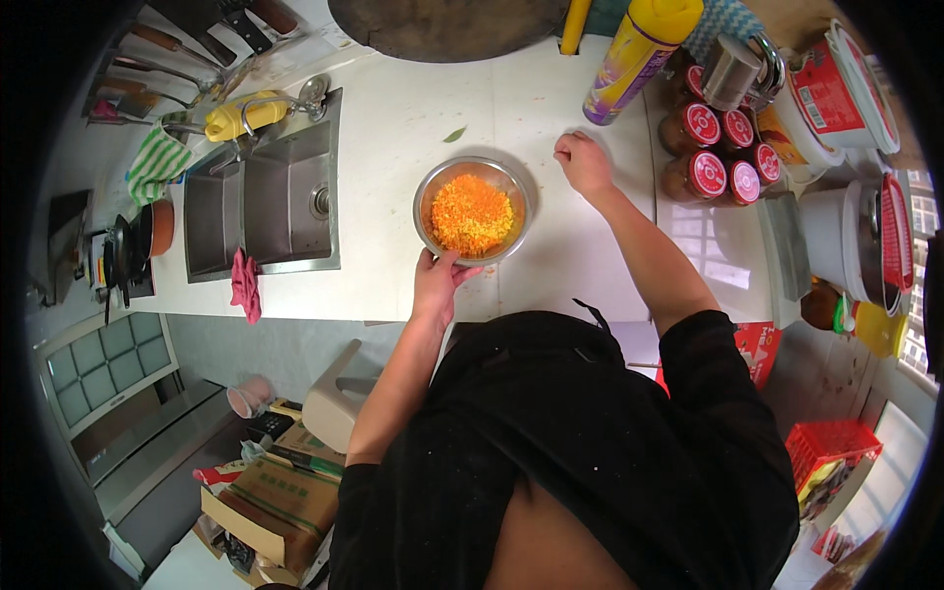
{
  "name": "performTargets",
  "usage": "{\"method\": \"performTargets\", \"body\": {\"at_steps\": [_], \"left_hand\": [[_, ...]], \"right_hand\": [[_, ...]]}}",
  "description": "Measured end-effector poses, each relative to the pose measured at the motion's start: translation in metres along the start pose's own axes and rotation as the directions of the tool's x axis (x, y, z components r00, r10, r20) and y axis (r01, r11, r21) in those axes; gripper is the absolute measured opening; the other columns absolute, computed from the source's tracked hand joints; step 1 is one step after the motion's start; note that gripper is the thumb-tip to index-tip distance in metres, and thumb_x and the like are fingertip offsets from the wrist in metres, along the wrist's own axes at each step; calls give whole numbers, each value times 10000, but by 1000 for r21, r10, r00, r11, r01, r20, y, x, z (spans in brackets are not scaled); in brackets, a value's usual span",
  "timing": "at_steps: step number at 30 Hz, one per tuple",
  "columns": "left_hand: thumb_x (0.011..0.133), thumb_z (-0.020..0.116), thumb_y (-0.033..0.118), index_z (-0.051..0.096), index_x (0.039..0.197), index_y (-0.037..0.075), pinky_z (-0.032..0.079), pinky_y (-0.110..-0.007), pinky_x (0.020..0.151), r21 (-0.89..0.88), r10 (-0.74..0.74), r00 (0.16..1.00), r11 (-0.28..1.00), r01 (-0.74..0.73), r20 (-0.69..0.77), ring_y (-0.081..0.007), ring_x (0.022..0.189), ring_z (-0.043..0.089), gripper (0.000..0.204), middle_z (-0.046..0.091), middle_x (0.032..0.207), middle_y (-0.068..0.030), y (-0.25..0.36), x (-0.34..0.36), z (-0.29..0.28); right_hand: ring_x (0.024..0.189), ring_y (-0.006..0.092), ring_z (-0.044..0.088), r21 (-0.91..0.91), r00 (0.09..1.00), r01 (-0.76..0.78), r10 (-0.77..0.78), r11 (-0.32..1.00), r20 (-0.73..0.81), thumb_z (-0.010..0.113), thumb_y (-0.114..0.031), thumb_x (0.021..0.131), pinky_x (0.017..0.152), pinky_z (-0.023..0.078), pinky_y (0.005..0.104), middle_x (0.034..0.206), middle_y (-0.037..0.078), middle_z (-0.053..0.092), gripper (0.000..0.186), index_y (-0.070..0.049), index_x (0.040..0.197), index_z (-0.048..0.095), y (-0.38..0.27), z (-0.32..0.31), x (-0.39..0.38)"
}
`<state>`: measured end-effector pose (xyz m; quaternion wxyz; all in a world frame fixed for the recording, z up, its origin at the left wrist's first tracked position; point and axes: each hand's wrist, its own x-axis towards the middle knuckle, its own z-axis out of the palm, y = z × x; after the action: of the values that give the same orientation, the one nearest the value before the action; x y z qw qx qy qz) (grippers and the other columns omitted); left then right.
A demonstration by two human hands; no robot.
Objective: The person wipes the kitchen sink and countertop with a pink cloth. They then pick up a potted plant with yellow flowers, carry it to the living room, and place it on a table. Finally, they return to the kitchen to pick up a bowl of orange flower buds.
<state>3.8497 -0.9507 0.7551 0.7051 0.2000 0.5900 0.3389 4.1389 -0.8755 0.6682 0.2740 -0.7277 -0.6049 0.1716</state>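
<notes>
Fingers of our left hand (436, 285) close on the near edge of the metal bowl (521, 210), while those of our right hand (584, 163) are curled in together above or on the counter (383, 133), well apart from the bowl; we cannot tell whether that hand touches the surface. Under everything, this pale counter spreads widest before us. Next comes the double sink (285, 231) on our left, then a dark round board (442, 29) along the far side. Beyond our right hand a yellow and purple can (639, 64) stands near a cluster of red-lidded jars (706, 175). Our bowl sits between sink and jars, close to the counter's front. Smaller still, a pink cloth (246, 285) hangs over the sink's front edge, a green leaf (455, 135) lies just past the bowl, and tiny orange and yellow bits (472, 216) are heaped inside it.
</notes>
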Motion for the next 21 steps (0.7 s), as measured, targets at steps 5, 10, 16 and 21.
{"method": "performTargets", "body": {"at_steps": [5,10,16,21], "left_hand": [[889,463,26,327,1212,-84,565,-378,748,-3,0,1000,1000,0,2,-272,849,620,368,543,1067,-204,-2,2,-5],[892,462,30,323,1215,-87,565,-372,747,4,12,1000,1000,-12,7,-273,860,620,370,541,1078,-208,-3,3,-4],[896,466,41,369,1144,-81,579,-320,691,-32,23,1000,999,-23,-1,-243,793,626,292,558,1009,-198,0,2,1],[899,451,35,370,1143,-82,580,-318,683,-26,31,999,999,-32,-30,-242,782,627,282,560,1002,-199,2,2,-3]], "right_hand": [[772,246,588,85,998,30,-35,996,55,617,-52,746,665,482,347,834,93,586,34,-57,775,599,-5,-5,6],[716,184,579,584,946,4,-193,812,262,609,-16,753,661,474,281,823,91,591,107,-51,851,632,-68,-28,-9],[709,177,573,514,943,77,-229,854,240,599,-18,770,666,472,277,815,88,589,113,-35,878,627,-65,-21,-16],[723,236,587,254,989,50,-82,966,120,612,-42,758,649,472,329,798,100,579,52,-42,809,601,-26,-9,-13]]}}
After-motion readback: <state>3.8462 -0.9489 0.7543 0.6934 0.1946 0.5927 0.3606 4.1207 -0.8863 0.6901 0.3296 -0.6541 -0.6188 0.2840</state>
